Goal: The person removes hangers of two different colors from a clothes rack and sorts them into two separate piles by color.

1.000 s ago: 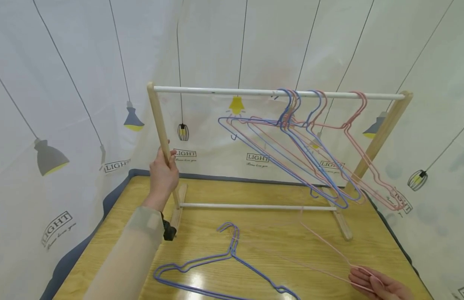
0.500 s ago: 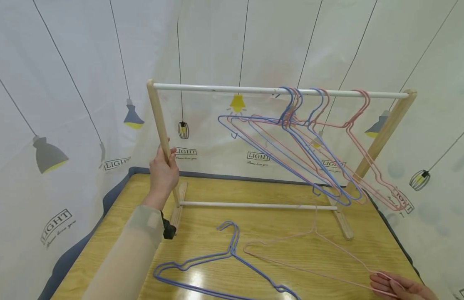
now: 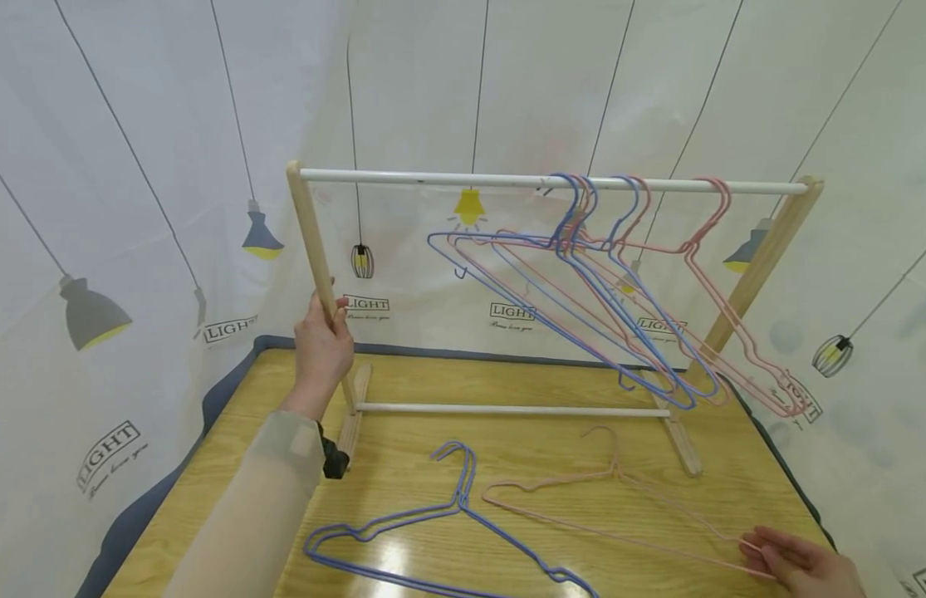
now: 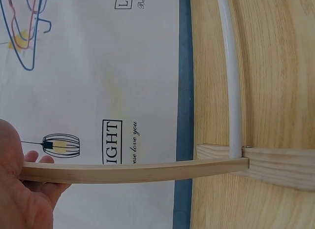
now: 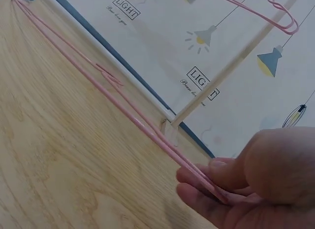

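My left hand [image 3: 322, 353] grips the left wooden post [image 3: 310, 224] of a clothes rack. In the left wrist view that post [image 4: 123, 173] runs out from between the thumb and fingers. My right hand [image 3: 802, 561] holds a thin pink clothes hanger [image 3: 615, 467] by its right-hand corner, low over the table at the front right. The right wrist view shows the hanger's wires [image 5: 142, 126] passing between thumb and fingers [image 5: 192, 197]. To its left, two blue hangers [image 3: 461, 498] lie almost on top of each other on the table, hooks pointing away.
Several blue and pink hangers hang from the rack's white top rail [image 3: 448, 178], toward its right half. A lower white rail [image 3: 507, 409] joins the rack's feet on the wooden table [image 3: 403, 374]. Behind stands a white curtain [image 3: 418, 75] printed with lamps.
The pink hanger in my right hand has swung from over the blue hangers to the right, and its hook side has tipped down toward the table. My left hand keeps its place on the post.
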Tool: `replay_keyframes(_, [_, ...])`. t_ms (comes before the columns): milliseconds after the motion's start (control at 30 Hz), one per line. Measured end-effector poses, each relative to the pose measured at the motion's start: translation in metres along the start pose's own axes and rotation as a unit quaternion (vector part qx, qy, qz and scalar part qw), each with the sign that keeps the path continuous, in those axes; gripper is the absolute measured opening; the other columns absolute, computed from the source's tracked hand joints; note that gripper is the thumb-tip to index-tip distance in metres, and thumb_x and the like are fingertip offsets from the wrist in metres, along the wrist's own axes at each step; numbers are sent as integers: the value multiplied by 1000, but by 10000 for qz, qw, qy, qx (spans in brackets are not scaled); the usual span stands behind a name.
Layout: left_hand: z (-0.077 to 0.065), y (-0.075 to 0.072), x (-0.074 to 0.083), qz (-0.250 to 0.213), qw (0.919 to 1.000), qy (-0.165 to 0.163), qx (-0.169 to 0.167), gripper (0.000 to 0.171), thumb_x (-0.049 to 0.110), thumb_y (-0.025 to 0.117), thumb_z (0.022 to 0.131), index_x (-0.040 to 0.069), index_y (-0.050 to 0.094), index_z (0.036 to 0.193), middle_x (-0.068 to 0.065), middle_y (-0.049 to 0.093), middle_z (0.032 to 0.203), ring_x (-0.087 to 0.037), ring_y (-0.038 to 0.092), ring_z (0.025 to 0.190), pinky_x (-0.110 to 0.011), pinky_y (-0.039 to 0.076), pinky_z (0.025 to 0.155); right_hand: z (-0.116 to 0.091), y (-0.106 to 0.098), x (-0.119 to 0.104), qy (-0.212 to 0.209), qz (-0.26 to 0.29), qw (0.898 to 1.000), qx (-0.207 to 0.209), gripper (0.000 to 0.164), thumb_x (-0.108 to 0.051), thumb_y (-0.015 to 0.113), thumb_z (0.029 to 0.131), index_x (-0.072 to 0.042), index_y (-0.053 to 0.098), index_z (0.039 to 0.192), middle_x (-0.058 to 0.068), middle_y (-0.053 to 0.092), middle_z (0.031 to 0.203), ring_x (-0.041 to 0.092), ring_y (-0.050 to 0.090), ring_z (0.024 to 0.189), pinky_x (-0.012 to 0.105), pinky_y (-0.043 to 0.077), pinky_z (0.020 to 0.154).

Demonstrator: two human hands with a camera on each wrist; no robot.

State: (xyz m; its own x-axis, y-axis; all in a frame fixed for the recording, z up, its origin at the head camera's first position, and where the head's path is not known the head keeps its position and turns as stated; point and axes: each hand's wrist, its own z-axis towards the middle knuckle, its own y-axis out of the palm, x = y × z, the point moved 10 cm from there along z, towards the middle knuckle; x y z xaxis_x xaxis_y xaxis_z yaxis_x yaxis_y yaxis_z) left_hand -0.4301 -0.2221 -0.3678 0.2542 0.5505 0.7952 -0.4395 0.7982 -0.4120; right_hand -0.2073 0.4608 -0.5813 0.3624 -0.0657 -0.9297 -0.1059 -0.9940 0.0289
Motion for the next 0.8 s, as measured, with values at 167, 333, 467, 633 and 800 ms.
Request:
replay_keyframes(167, [-1,0,1,5,10000,33,-13,56,7,50,112,21,38,165,-16,68,137,-40,67,120,-55,55,96,-4,-19,-7,-29,-290,9880,1518,27,12,58,103,20,61,128,3,77,92,17,78,83,38,63,83])
replay_keyframes(333, [-1,0,2,1,10000,72,-7,56,7,50,111,21,38,165,-16,69,136,-40,67,120,-55,55,95,-12,-15,-19,-254,-558,9765,2064,45,11,57,104,22,44,146,-3,77,88,12,77,80,35,63,80])
replay_keyframes(467, [0,2,3,-59,10000,74,-1,55,7,49,112,20,39,164,-15,68,137,-39,66,123,-55,54,97,-21,3,-33,-713,-164,9843,1609,28,8,64,101,1,71,127,-2,80,91,15,78,86,36,62,82])
replay_keyframes(633, [-1,2,-1,-72,10000,-65,6,55,9,49,112,23,38,165,-13,68,139,-39,66,123,-55,55,97,-32,38,-67,-1488,-397,9821,1084,20,-1,72,100,-8,78,117,-3,80,99,9,77,90,29,61,81])
replay_keyframes(800, [-1,2,-1,-82,9999,-62,-53,59,6,49,111,26,36,165,-15,67,139,-39,64,127,-56,54,99,-42,78,-107,-2350,-351,9690,675,31,-5,71,102,-1,71,132,0,79,113,10,76,100,26,59,85])
